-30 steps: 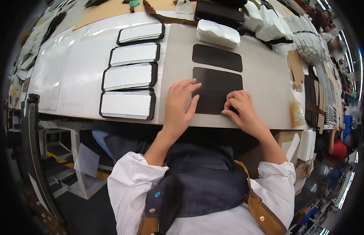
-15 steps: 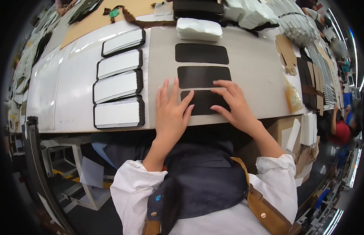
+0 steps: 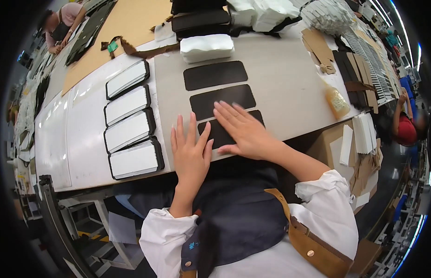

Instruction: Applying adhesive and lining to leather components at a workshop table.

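Left grip [image 3: 190, 155] is spread, palm down, with the tips of its index finger and thumb over the left end of the near panel [image 3: 218, 135]. Right grip [image 3: 247, 133] is flat, palm down, with the fingers extended side by side and the thumb set apart; it covers the centre of the near panel, and its fingertips extend over the middle panel [image 3: 207, 107]. Whether either grip presses down cannot be told.

The near panel is black, rectangular and round-cornered, and lies flat on the desk [image 3: 289, 95] at the person's edge. Directly beyond it, in a column, are the middle panel and the far panel [image 3: 215, 75], both black and of similar outline. Further beyond the near panel, in line with this column, stands a white stack [image 3: 207, 48]; behind that is a black stack [image 3: 200, 22].

Left of the near panel, four white-topped pieces [image 3: 136, 159] with black borders form a row running away from the person. Beyond and left of the near panel lies a brown strip [image 3: 146, 51]. Right of the near panel, well apart, is a bottle [image 3: 337, 104] with amber contents; beyond and right are cardboard pieces [image 3: 320, 50].
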`<state>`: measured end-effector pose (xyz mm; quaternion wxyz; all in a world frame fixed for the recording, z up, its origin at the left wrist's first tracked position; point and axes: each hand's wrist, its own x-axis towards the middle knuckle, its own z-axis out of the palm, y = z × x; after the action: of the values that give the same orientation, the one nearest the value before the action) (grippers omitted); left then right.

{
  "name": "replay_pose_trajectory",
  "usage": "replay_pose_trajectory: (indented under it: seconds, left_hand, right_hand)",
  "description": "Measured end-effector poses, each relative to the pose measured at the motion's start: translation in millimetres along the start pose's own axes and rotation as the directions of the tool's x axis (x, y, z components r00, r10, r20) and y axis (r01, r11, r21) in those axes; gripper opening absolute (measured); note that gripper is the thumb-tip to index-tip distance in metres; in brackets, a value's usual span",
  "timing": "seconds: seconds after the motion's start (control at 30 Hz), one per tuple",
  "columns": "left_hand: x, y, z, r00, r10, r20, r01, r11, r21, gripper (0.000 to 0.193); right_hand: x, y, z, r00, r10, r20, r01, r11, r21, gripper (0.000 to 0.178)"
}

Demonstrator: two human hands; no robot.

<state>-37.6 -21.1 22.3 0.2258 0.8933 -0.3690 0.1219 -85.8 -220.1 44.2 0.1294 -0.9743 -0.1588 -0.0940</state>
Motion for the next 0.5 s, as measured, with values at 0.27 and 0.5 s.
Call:
replay_pose_trajectory:
  seconds: [0.27,0.5]
  left_hand:
    - [-10.6,-3.1,-3.8,0.995,0.035,0.092,-0.035,0.999,0.007,0.045]
    - [-10.2,-0.8,0.2,0.995,0.083,0.047,-0.085,0.996,0.027,0.044]
  right_hand:
    - [-10.6,7.6,-6.3,0.995,0.075,-0.067,-0.071,0.996,0.062,0.093]
    - [-43.3,38.8,-6.8,0.985,0.163,0.059,-0.161,0.986,-0.035,0.092]
